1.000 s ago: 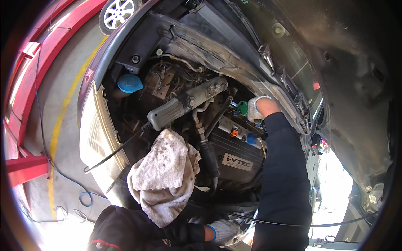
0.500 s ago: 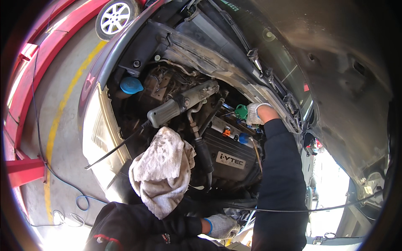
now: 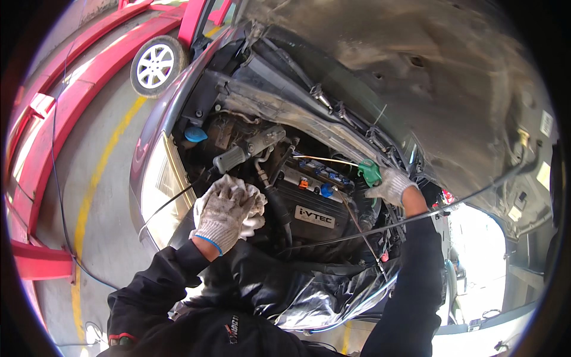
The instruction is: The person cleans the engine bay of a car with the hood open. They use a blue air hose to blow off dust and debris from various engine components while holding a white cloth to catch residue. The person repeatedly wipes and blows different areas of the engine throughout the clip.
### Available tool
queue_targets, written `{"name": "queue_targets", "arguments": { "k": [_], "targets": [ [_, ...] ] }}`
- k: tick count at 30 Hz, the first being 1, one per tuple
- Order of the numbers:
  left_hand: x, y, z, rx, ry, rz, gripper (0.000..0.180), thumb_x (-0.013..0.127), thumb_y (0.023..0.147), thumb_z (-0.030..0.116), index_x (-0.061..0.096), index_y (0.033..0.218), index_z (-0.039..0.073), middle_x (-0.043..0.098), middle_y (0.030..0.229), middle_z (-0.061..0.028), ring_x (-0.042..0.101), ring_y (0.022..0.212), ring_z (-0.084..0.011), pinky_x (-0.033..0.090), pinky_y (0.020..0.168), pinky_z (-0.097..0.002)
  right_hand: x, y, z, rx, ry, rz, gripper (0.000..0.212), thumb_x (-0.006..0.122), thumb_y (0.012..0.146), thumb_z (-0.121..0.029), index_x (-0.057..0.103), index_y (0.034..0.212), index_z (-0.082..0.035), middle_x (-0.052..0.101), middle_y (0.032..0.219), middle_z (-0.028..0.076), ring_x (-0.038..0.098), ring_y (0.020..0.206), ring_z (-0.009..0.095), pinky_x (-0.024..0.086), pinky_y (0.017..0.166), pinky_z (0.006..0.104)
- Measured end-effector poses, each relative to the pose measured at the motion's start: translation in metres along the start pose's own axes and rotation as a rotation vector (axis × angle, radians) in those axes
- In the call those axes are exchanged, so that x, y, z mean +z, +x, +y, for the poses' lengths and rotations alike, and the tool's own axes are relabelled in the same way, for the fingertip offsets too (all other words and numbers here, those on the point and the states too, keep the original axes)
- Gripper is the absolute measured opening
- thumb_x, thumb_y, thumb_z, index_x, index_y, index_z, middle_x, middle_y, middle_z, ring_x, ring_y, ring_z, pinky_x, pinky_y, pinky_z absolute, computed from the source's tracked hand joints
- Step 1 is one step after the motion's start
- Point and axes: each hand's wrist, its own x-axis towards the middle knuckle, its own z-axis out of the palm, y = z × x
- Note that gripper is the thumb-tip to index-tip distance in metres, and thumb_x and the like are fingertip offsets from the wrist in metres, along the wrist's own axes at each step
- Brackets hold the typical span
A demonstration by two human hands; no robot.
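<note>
Green plastic piece, clamped in the right white-gloved hand.
Left white-gloved hand clamped crumpled whitish cloth, fingers curled, apparently keeping it bunched.

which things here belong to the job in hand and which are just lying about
Seemingly in the job:
- cloth, under the left hand
- green-handled rod, in the right hand
- engine cover, in the open bay

Seemingly lying about:
- wheel, on the floor
- grey corded tool, in neither hand
</note>
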Motion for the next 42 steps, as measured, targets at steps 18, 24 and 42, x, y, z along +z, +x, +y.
{"name": "queue_targets", "arguments": {
  "k": [18, 24, 42],
  "targets": [
    [0.082, 0.152, 0.156, 0.481, 0.484, -0.456, 0.042, 0.063, 0.101, 0.037, 0.07, 0.128, 0.005, 0.076, 0.114, -0.0205, 0.072, 0.111, -0.0389, 0.056, 0.098, -0.0499, 0.037, -0.106, -0.007, -0.093, -0.2, 0.227, 0.078, 0.081, 0.082, -0.06, 0.062, 0.131, -0.002, 0.075, 0.116, 0.024, 0.072, 0.116, 0.04, 0.054, 0.105, 0.0497],
    [0.091, 0.163, 0.102, 0.434, 0.341, -0.399, 0.045, 0.061, 0.1, 0.049, 0.072, 0.125, 0.013, 0.078, 0.099, -0.0183, 0.075, 0.092, -0.04, 0.058, 0.082, -0.05, 0.041, -0.1, -0.009, -0.081, -0.244, 0.398, 0.078, 0.079, 0.08, -0.061, 0.06, 0.128, -0.003, 0.076, 0.101, 0.023, 0.077, 0.098, 0.036, 0.061, 0.091, 0.0494],
    [0.026, 0.197, -0.049, -0.03, -1.685, 0.542, 0.047, 0.06, 0.112, 0.036, 0.059, 0.141, 0.0, 0.07, 0.12, -0.0094, 0.071, 0.104, -0.0216, 0.06, 0.088, -0.0358, -0.006, 0.117, -0.048, -0.003, -0.609, 0.017, 0.077, 0.074, 0.089, -0.036, 0.05, 0.152, 0.0, 0.072, 0.134, 0.021, 0.072, 0.119, 0.037, 0.061, 0.1, 0.0475]
  ]
}}
